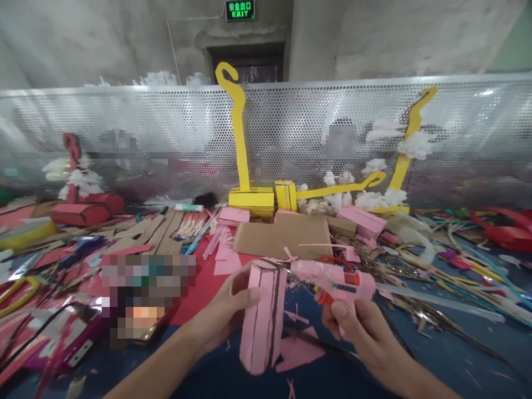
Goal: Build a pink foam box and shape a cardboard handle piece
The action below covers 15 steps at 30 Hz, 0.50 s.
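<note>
My left hand [230,302] is wrapped around a pink paper-covered cardboard box [253,338], long and faceted, with bare brown seams along its edges. It is held upright and slightly tilted over the table. In my right hand [357,327] is a pink hot glue gun [332,277] with an orange trigger and a lit red light. Its nozzle points left, close to the top of the box; whether it touches cannot be made out. A clear glue stick [440,302] juts from the gun's back. Pink paper scraps [301,349] lie beneath the box.
Brown cardboard [286,235] lies ahead of my hands. Yellow hook-topped cardboard pieces [239,138] stand behind it against a perforated metal screen [174,127]. A red hooked piece [83,208] sits at left. A blurred-out phone-like object [153,327], yellow-handled scissors [25,288] and scraps crowd the left side.
</note>
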Motion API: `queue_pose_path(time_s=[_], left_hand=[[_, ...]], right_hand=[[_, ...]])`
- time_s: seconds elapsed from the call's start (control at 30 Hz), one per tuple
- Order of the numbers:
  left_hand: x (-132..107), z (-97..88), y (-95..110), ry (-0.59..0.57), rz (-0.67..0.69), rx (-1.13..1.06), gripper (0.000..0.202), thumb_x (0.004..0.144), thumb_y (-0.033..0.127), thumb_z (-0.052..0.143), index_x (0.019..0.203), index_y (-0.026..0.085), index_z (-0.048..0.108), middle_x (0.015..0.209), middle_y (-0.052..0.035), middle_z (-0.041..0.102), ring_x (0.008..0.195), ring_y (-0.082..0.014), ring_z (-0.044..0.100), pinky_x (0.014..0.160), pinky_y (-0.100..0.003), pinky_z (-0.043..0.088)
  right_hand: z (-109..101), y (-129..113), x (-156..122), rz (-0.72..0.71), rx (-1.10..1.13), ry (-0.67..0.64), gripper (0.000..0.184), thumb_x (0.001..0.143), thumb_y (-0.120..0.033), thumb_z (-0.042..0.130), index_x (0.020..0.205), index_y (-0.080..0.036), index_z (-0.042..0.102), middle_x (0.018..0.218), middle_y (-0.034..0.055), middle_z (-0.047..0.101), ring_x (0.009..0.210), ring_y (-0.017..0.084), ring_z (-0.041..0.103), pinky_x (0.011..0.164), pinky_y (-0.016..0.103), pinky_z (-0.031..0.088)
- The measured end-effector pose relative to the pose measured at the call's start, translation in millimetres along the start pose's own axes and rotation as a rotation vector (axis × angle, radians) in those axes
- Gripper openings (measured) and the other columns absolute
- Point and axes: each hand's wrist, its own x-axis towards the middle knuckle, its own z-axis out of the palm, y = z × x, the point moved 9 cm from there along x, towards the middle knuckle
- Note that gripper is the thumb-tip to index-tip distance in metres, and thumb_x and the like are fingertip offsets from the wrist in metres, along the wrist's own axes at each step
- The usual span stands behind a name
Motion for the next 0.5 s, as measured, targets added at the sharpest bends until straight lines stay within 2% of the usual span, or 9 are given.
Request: queue_pose_path(time_s=[0.1,0.27,0.5], left_hand=[[0.1,3.7,4.9,-0.016,0.034,0.023,0.057,0.073,0.031,0.086,0.126,0.020,0.067,0.132,-0.0176,0.068,0.120,-0.0350,0.064,0.099,-0.045,0.051],[-0.5,9.6,9.5,-0.013,0.036,0.033,0.062,0.072,0.030,0.088,0.128,0.020,0.065,0.135,-0.0176,0.066,0.124,-0.0354,0.063,0.101,-0.045,0.051],[2.4,5.2,13.7,0.005,0.113,0.042,0.064,0.069,0.029,0.090,0.127,0.021,0.064,0.138,-0.0161,0.064,0.130,-0.0360,0.058,0.106,-0.047,0.047]], right_hand=[[-1.4,2.8,-1.2,0.012,0.004,0.028,0.061,0.102,-0.062,0.032,0.063,-0.019,0.050,0.061,0.0012,0.049,0.059,0.014,0.046,0.057,0.027,0.038],[3.2,5.2,-1.3,0.027,0.038,0.009,0.061,0.101,-0.064,0.033,0.063,-0.019,0.049,0.061,0.0008,0.049,0.058,0.013,0.044,0.056,0.027,0.038],[-2.1,6.7,-2.7,0.003,0.087,0.076,0.057,0.103,-0.060,0.034,0.065,-0.020,0.051,0.062,0.0020,0.055,0.059,0.015,0.051,0.058,0.028,0.042]])
